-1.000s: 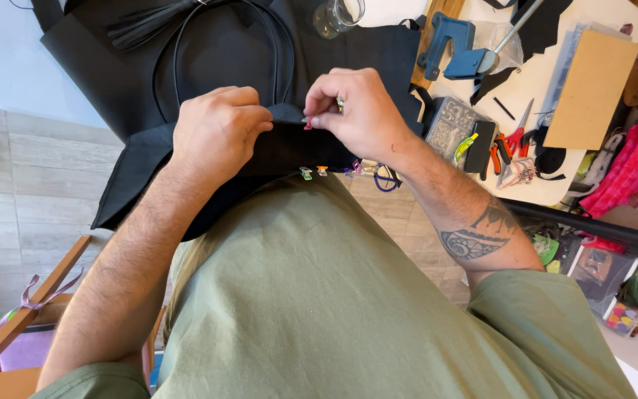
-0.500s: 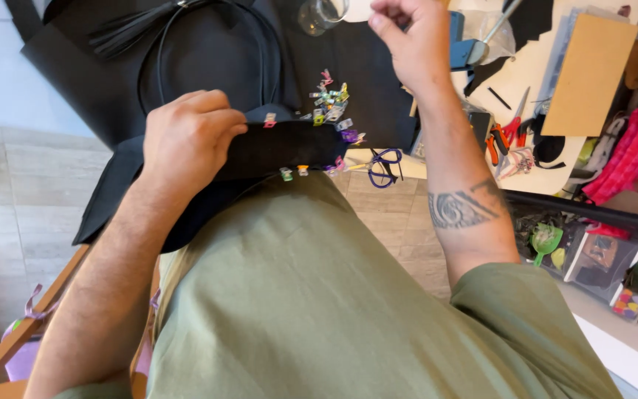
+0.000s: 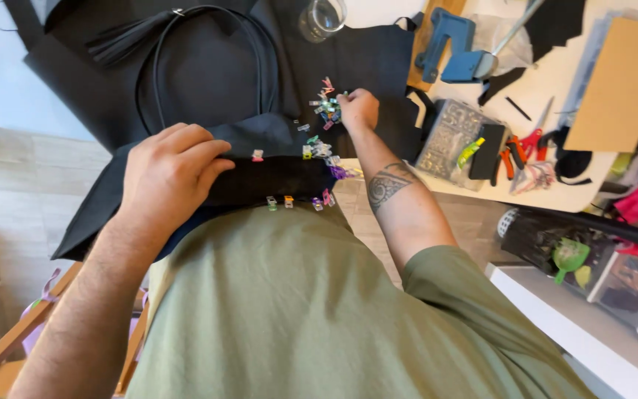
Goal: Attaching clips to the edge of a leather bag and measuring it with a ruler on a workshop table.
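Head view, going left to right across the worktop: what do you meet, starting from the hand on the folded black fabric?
Left hand pressing the folded black fabric → pile of small coloured clips → right hand at that pile → clear plastic parts box → red-handled scissors → brown cardboard sheet.

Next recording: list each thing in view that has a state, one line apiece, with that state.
Left hand: pressed flat on the folded black fabric.
Right hand: fingers curled into the clip pile; grip hidden.
Black fabric piece: folded, edges clipped with small coloured clips.
Clip pile: loose, scattered on the black bag.
Black bag: lying flat, handles looped on top.
Glass jar: upright, open, looks empty.
Clear plastic box: closed.
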